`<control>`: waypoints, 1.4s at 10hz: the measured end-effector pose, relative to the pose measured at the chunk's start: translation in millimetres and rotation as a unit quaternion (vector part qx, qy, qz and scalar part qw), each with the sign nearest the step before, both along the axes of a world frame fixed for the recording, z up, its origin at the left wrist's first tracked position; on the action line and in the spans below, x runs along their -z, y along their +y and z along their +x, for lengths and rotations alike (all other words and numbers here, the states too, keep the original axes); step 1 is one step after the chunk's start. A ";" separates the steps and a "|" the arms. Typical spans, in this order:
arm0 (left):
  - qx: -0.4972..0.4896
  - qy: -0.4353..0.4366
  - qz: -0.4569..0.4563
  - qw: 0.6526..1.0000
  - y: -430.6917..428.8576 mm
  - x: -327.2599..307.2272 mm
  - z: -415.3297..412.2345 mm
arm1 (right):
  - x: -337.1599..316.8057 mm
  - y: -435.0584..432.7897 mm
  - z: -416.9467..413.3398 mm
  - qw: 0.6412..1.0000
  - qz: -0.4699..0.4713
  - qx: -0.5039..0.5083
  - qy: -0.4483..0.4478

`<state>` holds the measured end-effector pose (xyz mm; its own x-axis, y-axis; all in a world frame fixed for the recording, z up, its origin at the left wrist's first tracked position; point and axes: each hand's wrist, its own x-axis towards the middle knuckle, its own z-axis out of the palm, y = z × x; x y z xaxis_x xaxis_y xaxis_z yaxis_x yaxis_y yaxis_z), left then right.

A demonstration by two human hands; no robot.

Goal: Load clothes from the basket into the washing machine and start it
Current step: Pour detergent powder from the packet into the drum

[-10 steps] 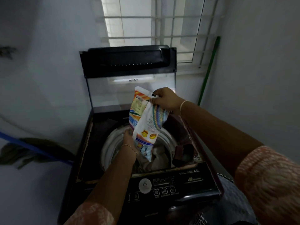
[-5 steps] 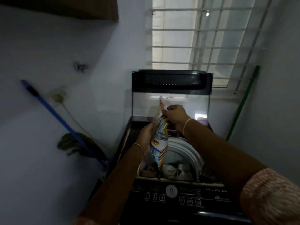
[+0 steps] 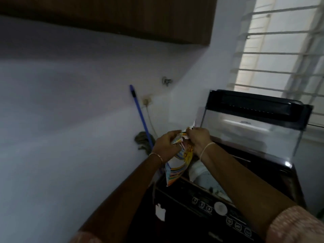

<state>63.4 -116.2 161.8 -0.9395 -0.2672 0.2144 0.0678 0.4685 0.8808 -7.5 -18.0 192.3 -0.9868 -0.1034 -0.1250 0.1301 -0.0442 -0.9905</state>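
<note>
Left hand [image 3: 165, 146] and right hand [image 3: 199, 140] both pinch the crumpled top of the striped pouch [image 3: 178, 165], fingers [image 3: 172, 135] clamped on it, above the washer's [image 3: 182, 230] near left corner. A sloppy fold and powder probably spills down the front. The washer's dark, lid [image 3: 254, 106] up, pale clothes [image 3: 201, 170] in the drum.

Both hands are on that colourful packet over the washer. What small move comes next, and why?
Probably fold the packet shut and set it aside. The left hand and right hand both pinch its crumpled top, it hangs upright, the lid of the washing machine stands open with clothes inside; the hands must be free for lid and buttons.
</note>
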 end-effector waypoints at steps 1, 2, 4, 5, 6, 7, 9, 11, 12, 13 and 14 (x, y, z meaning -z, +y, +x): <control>-0.055 -0.002 -0.065 0.996 -26.0 2.6 32.6 | 0.0 -28.5 32.5 0.998 0.000 -0.060 -0.026; -0.153 0.008 -0.120 0.981 -54.5 6.7 64.9 | 2.8 -54.5 64.6 0.992 -0.011 -0.117 -0.055; -0.241 -0.034 -0.211 0.947 -108.9 30.3 116.5 | 48.5 -125.2 94.5 0.983 0.030 -0.166 -0.071; -0.261 -0.078 -0.243 0.931 -136.3 50.2 135.8 | 72.3 -156.4 113.8 0.979 0.044 -0.182 -0.079; -0.269 -0.129 -0.261 0.918 -160.4 75.0 149.0 | 106.4 -186.8 127.2 0.976 0.034 -0.180 -0.120; -0.263 -0.169 -0.304 0.900 -179.4 102.9 155.8 | 147.3 -210.6 132.5 0.970 0.016 -0.182 -0.159; -0.257 -0.218 -0.335 0.880 -211.1 166.7 153.7 | 209.0 -234.7 138.6 0.968 0.003 -0.169 -0.187; -0.251 -0.247 -0.298 0.887 -240.7 252.2 130.1 | 297.4 -262.2 124.4 0.964 0.047 -0.161 -0.205; -0.263 -0.273 -0.246 0.892 -254.2 319.3 120.1 | 359.9 -279.0 114.1 0.962 0.097 -0.158 -0.203; -0.286 -0.315 -0.162 0.891 -266.7 398.7 109.7 | 432.8 -299.9 105.2 0.951 0.153 -0.161 -0.216; -0.324 -0.355 -0.069 0.874 -279.3 475.8 98.1 | 507.8 -322.0 98.1 0.937 0.190 -0.163 -0.245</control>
